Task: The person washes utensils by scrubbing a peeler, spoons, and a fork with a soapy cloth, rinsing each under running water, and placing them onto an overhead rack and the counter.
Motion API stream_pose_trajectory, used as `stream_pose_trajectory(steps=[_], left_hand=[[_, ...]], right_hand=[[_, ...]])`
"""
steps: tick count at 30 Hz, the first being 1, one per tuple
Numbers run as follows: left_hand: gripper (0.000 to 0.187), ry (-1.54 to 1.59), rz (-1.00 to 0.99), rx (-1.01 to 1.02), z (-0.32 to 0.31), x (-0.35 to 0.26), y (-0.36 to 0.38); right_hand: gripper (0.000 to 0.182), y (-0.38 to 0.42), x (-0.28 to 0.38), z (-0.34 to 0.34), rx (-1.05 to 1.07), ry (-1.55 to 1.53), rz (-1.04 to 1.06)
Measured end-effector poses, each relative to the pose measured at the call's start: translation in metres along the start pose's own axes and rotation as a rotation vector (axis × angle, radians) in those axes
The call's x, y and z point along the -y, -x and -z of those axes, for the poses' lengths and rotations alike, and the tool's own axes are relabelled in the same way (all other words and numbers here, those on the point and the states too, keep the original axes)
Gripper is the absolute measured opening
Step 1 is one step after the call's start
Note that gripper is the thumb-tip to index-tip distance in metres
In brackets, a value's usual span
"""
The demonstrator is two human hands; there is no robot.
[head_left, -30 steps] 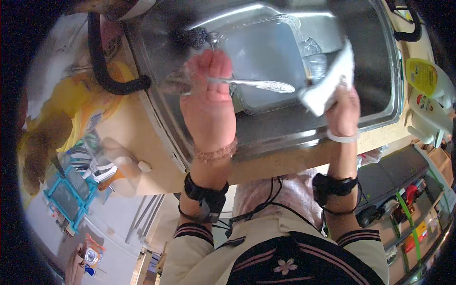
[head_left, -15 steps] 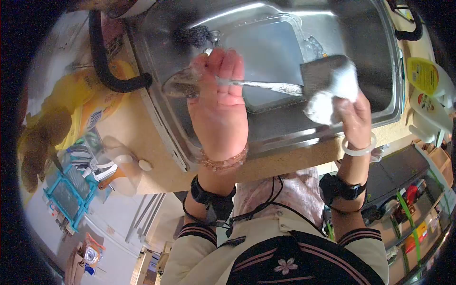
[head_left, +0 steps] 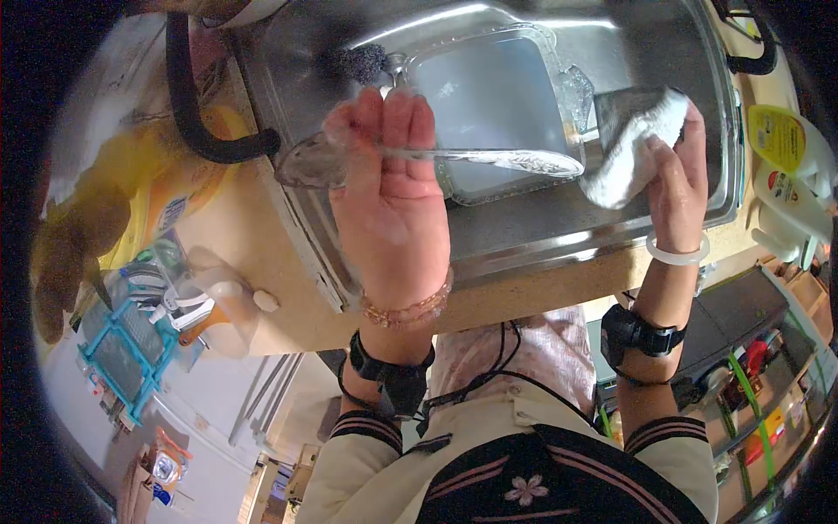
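Observation:
My left hand, palm up with curled fingers, holds a clear ladle-like spoon across the sink. Its wide, blurred end lies left of my fingers and its patterned handle points right. In my right hand is a white cloth-like sponge with a dark grey side, pinched between thumb and fingers just past the handle's tip. The sponge and handle are apart. Below them a clear rectangular container of cloudy water sits in the metal sink.
A dark scrubber lies at the sink's back left. A black curved handle juts over the left rim. Bottles stand on the right, and a teal rack is at lower left.
My right hand has moved right with the sponge, away from the handle, which now shows its full tip. My left hand and the spoon have shifted slightly left.

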State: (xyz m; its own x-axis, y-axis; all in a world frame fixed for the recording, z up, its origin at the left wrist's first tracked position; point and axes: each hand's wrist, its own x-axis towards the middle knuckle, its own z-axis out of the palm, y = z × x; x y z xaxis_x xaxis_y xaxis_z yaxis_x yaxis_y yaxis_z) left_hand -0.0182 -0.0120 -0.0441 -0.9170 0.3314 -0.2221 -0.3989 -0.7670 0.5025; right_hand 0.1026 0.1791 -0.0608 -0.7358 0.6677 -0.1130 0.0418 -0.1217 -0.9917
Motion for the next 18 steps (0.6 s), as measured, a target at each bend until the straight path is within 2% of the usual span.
stream_pose_trajectory(steps=[2, 5, 6, 9, 12, 18], left_hand=[[0.019, 0.065, 0.017, 0.044, -0.001, -0.001, 0.001], [0.018, 0.189, 0.047, 0.153, -0.001, -0.002, 0.0], [0.018, 0.21, 0.055, 0.158, -0.001, -0.002, 0.001], [0.017, 0.227, 0.075, 0.163, -0.003, -0.003, 0.002], [0.018, 0.237, 0.083, 0.168, -0.003, -0.002, 0.002], [0.02, 0.229, 0.087, 0.075, -0.011, 0.001, 0.007]], right_hand=[[0.045, 0.004, 0.001, -0.005, -0.04, 0.198, -0.019], [0.04, 0.003, -0.002, -0.016, 0.006, 0.343, 0.088], [0.041, 0.002, -0.007, -0.014, -0.002, 0.34, 0.051], [0.045, 0.003, -0.009, -0.016, -0.028, 0.319, -0.035], [0.042, 0.004, -0.003, -0.021, 0.011, 0.636, 0.185], [0.033, 0.007, -0.007, -0.014, -0.055, 0.708, 0.195]])
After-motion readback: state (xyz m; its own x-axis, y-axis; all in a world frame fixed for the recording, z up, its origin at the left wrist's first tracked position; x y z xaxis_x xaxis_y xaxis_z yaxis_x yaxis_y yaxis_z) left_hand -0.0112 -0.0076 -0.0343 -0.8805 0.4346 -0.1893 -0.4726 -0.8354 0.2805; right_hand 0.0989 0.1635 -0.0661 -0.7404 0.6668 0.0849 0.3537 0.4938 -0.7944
